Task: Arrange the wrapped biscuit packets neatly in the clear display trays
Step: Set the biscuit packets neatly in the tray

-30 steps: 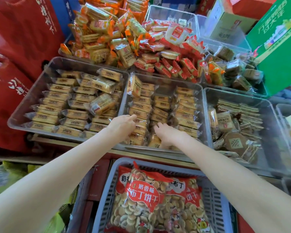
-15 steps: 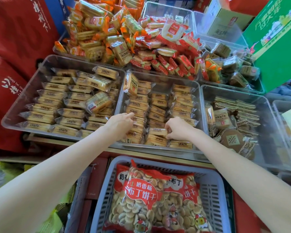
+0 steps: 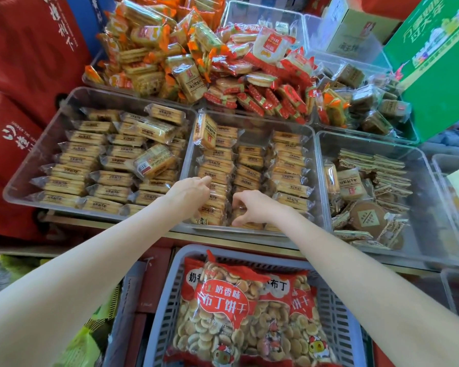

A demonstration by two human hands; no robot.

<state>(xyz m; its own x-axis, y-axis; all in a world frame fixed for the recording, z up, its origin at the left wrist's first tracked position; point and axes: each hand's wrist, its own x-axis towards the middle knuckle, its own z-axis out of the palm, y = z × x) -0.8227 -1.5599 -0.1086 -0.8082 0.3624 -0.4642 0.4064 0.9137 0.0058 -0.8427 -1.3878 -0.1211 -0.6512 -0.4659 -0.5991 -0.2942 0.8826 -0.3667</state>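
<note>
Both hands, left hand (image 3: 190, 193) and right hand (image 3: 252, 207), curl their fingers onto tan plastic-wrapped biscuit packets (image 3: 215, 205) beneath, apparently squaring rows in the clear middle tray (image 3: 257, 123).

a snack shop: heaped biscuit packets (image 3: 154, 49), clear display trays (image 3: 252, 123)

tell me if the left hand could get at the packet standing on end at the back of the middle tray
Probably yes. The left hand is already over the middle tray, and the upright packet stands exposed at the back left corner, nothing covering it.
</note>
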